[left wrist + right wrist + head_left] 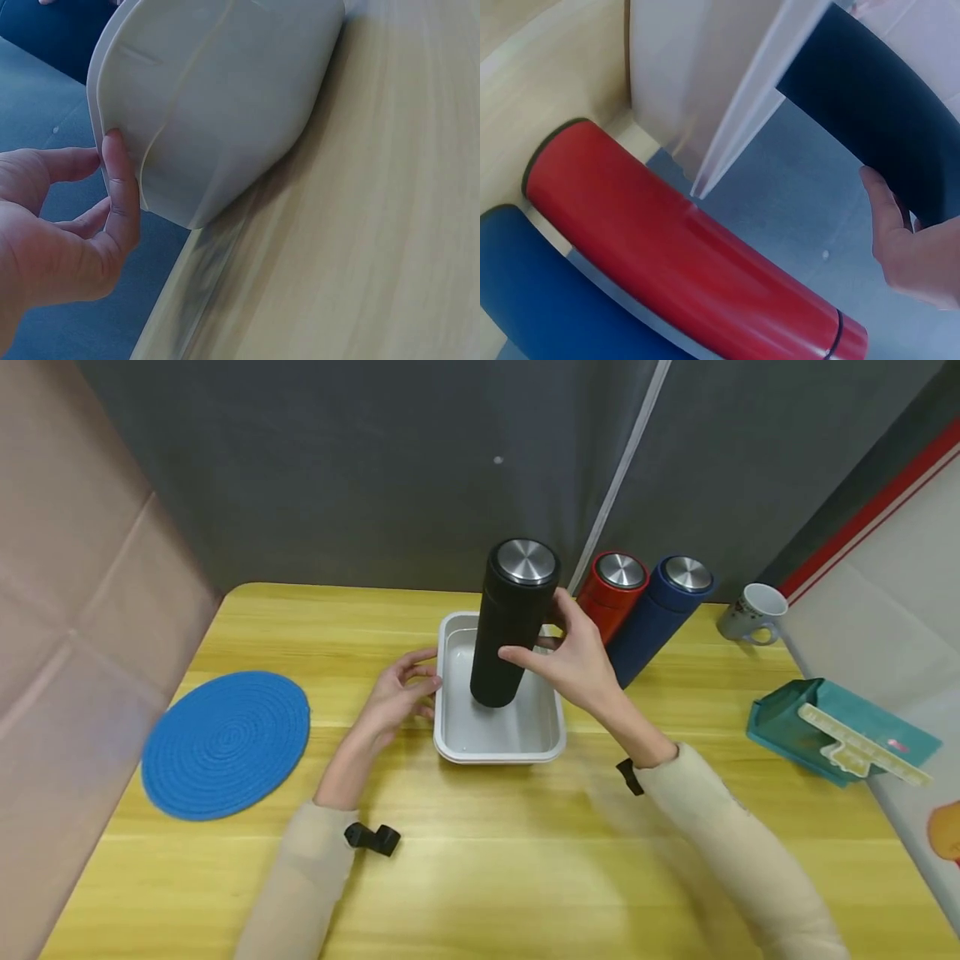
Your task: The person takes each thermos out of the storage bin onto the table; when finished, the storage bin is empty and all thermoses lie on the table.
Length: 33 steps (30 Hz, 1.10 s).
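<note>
A black thermos flask [507,627] with a silver lid stands or hovers, slightly tilted, inside a white rectangular tub [498,757]; whether its base touches the bottom, I cannot tell. My right hand [581,664] grips the flask from the right, the thumb across its front. In the right wrist view the dark flask [885,112] rises past the tub's rim, with my right hand [922,255] around it. At the tub's left side, my left hand [401,693] pinches the rim. The left wrist view shows thumb and fingers of my left hand [75,225] at the tub's edge [217,97].
Right of the tub stand a red flask [611,593] and a blue flask [656,618], close together. Farther right are a patterned mug [752,612] and a teal box [840,727]. A round blue mat [225,745] lies on the left of the wooden table [480,877].
</note>
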Tool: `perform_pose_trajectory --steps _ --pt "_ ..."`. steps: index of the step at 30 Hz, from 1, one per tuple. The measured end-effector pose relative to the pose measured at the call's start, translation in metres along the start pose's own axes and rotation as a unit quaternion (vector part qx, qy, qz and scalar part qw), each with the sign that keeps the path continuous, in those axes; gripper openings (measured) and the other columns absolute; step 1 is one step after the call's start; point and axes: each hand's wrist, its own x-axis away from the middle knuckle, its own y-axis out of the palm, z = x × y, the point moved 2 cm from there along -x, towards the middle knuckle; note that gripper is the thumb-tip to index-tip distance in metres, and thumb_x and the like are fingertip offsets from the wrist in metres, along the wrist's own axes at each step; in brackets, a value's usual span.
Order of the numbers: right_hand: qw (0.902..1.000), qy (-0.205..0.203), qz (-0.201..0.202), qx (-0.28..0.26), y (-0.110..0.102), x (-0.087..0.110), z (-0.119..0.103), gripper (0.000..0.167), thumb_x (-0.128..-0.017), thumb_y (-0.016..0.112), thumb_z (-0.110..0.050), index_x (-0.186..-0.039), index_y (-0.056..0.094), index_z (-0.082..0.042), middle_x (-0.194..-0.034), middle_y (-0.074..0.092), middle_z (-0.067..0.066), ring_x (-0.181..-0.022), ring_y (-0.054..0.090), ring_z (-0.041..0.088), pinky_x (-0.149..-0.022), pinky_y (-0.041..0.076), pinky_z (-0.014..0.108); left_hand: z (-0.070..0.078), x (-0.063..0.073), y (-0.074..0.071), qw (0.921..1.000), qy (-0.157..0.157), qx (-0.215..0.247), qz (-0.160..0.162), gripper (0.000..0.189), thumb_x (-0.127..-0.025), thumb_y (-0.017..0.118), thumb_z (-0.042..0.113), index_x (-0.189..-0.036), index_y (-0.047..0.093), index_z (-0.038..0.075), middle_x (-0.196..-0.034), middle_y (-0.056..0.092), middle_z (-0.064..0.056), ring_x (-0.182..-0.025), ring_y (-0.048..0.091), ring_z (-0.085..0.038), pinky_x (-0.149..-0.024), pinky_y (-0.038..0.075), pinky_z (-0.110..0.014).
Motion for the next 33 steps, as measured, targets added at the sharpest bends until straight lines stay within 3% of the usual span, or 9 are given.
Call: perform_pose_trajectory --steps 4,7,9,15,28,33 --pt "0.9999 0.000 0.006 -0.012 -0.007 0.004 -0.006 0.063 -0.074 0.084 -0.007 -0.129 0.052 -0.007 -0.111 0.060 0.005 -0.091 0.060 0.020 -0.073 0.057 0.026 0.000 0.000 -0.001 1.0000 0.000 0.001 -0.001 0.052 -0.091 0.060 -0.003 -0.140 0.045 0.006 -0.110 0.051 -0.012 -0.076 0.059 -0.016 -0.055 0.057 -0.026" --pt "0.9998 0.003 0.018 0.006 -0.014 0.007 -0.010 0.061 -0.075 0.084 -0.011 -0.127 0.053 -0.009 -0.105 0.060 0.004 -0.077 0.056 0.024 -0.063 0.052 0.024 0.001 0.000 0.000 1.0000 0.002 0.000 -0.003 0.052 -0.091 0.060 -0.003 -0.140 0.045 0.006 -0.110 0.051 -0.012 -0.077 0.058 -0.016 -0.055 0.057 -0.026" --pt "0.9996 0.006 0.023 0.018 -0.018 0.009 -0.012 0.061 -0.075 0.084 -0.012 -0.127 0.053 -0.009 -0.103 0.061 0.003 -0.075 0.056 0.025 -0.063 0.052 0.026 0.001 0.000 0.000 1.0000 0.001 0.000 -0.004 0.051 -0.091 0.060 -0.003 -0.140 0.046 0.006 -0.109 0.051 -0.011 -0.077 0.058 -0.016 -0.054 0.057 -0.025" --pt "0.9993 0.001 0.030 0.022 -0.026 0.014 -0.016 0.063 -0.074 0.084 -0.009 -0.129 0.053 -0.007 -0.110 0.061 0.003 -0.092 0.061 0.018 -0.082 0.056 0.026 0.000 0.000 0.000 1.0000 -0.003 -0.006 -0.003 0.052 -0.092 0.060 -0.003 -0.140 0.045 0.006 -0.111 0.051 -0.012 -0.077 0.058 -0.016 -0.056 0.057 -0.026" --pt "0.9987 -0.023 0.046 0.003 -0.043 0.020 -0.020 0.062 -0.073 0.082 -0.002 -0.128 0.055 -0.006 -0.113 0.062 0.006 -0.096 0.062 0.021 -0.080 0.057 0.026 -0.002 -0.001 -0.002 0.9999 -0.003 -0.011 -0.001 0.051 -0.092 0.061 -0.001 -0.140 0.046 0.008 -0.114 0.051 -0.013 -0.079 0.060 -0.016 -0.056 0.057 -0.026" --pt "0.9977 -0.025 0.057 0.026 -0.053 0.025 -0.020 0.062 -0.074 0.082 -0.001 -0.129 0.055 -0.007 -0.112 0.061 0.004 -0.095 0.060 0.020 -0.078 0.056 0.023 -0.001 0.001 -0.002 0.9999 -0.002 -0.013 -0.001 0.052 -0.092 0.061 -0.001 -0.140 0.046 0.008 -0.114 0.051 -0.013 -0.076 0.060 -0.015 -0.056 0.057 -0.026"
